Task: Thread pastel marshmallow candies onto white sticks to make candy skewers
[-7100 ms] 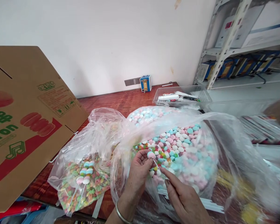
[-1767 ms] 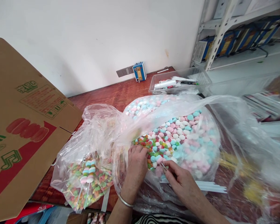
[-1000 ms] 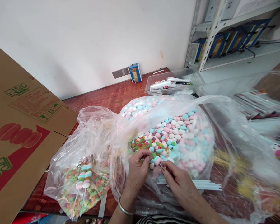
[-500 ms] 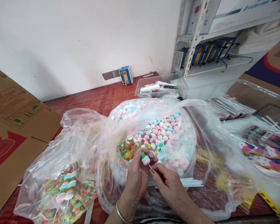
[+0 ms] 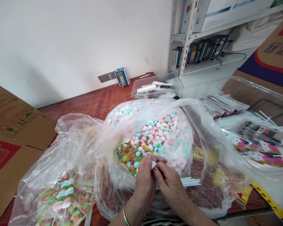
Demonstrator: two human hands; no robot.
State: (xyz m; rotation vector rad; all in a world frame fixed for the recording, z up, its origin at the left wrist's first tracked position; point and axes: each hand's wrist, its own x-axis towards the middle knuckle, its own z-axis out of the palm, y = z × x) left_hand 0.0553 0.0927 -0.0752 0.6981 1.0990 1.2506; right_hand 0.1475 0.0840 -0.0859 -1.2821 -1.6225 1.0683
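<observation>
Just above the near side of an open plastic bag of candy, my left hand point(image 5: 143, 180) is closed around a marshmallow candy point(image 5: 153, 164), whose pink and blue end shows between the fingers. My right hand point(image 5: 171, 182) meets it from the right, thumb and fingers pinched at the candy's lower end; the stick there is hidden. A small white tip pokes up by my left thumb. Pink, white and blue marshmallows point(image 5: 159, 133) and colourful gummy rings point(image 5: 127, 155) lie behind my hands. White sticks point(image 5: 191, 181) lie right of my right hand.
Candy skewers point(image 5: 66, 194) rest on a bag of gummy candy at the left. A cardboard box point(image 5: 16, 131) stands beyond it. Toward the back is a clear tray point(image 5: 155, 89) with tubes and pens. A larger plastic bin point(image 5: 261, 86) and gold ties point(image 5: 245, 196) are at the right.
My hands have come closer together, and the right fingers have moved up the stick to the candy. The candy is now mostly covered. The view has shifted slightly to the right.
</observation>
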